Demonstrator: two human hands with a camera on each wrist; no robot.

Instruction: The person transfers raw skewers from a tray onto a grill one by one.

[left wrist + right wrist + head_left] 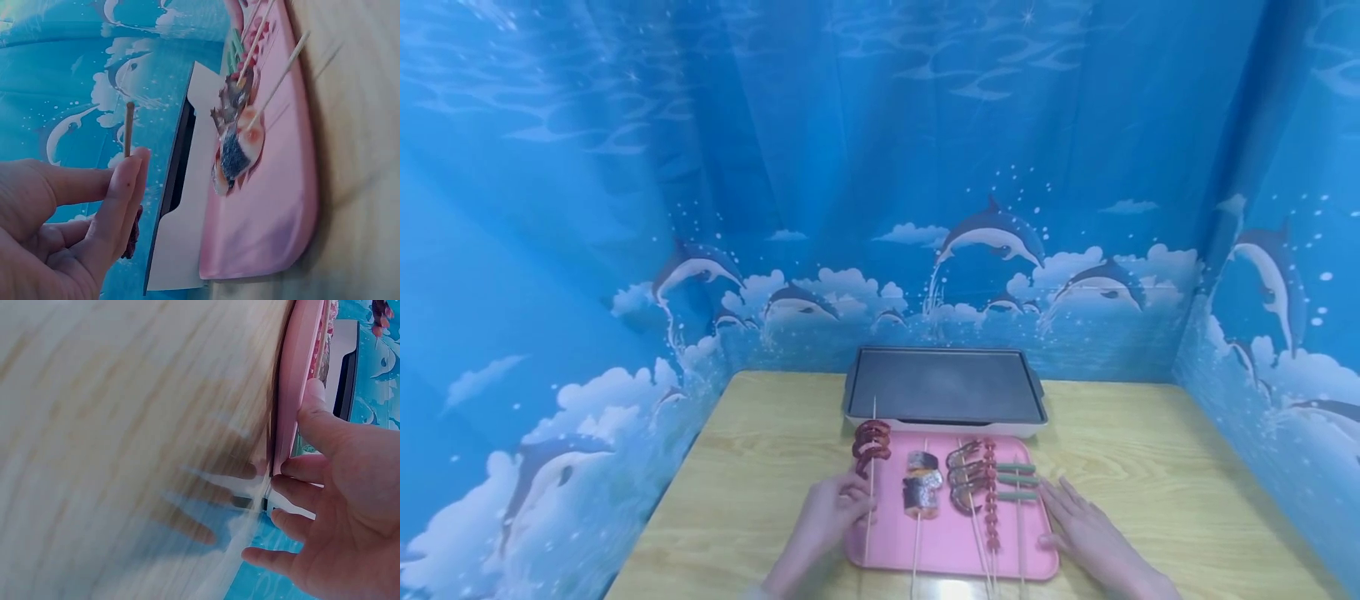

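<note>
In the head view my left hand (831, 510) pinches the wooden stick of a skewer (872, 440) threaded with dark reddish-brown curled pieces, held up over the tray's left side. From the left wrist, the stick's end (129, 128) sticks out between thumb and fingers. My right hand (1086, 527) is at the right edge of the pink tray (887, 546), fingers extended; in the right wrist view its thumb is on the rim. On the tray lie a fish-chunk skewer (922, 492), a shrimp skewer (967, 479), a skewer of small red pieces (991, 521) and a green-stick skewer (1018, 481).
Behind the tray stands a dark rectangular griddle (947, 385) with a pale body. Tray and griddle are on a wood-grain table (760, 442). Blue dolphin-print curtains (880, 167) rise at the table's back and sides. Several stick ends reach past the tray's front edge.
</note>
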